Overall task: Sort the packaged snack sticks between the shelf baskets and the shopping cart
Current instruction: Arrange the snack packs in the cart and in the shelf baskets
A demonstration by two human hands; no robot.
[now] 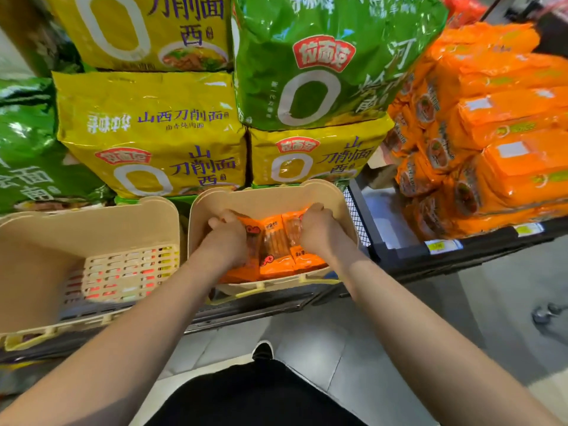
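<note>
Inside right shelf basket [335, 207]: both hands on snack packs [276, 244].
Left hand [227, 238] and right hand [316, 229] each curl around orange packs lying in basket; left basket [159, 216] beside it.

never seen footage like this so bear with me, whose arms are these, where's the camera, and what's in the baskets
There is no machine here: these are a person's two bare arms. The single picture comes from a wide-angle camera worn on their head, looking forward and down at a shop shelf. Two beige baskets sit on the shelf. The right basket holds orange snack stick packs; the left hand and right hand both reach in, fingers curled round the packs at either side. The left basket shows only its slotted bottom. Behind stand yellow noodle bags and green noodle bags, with orange packs stacked to the right.
</note>
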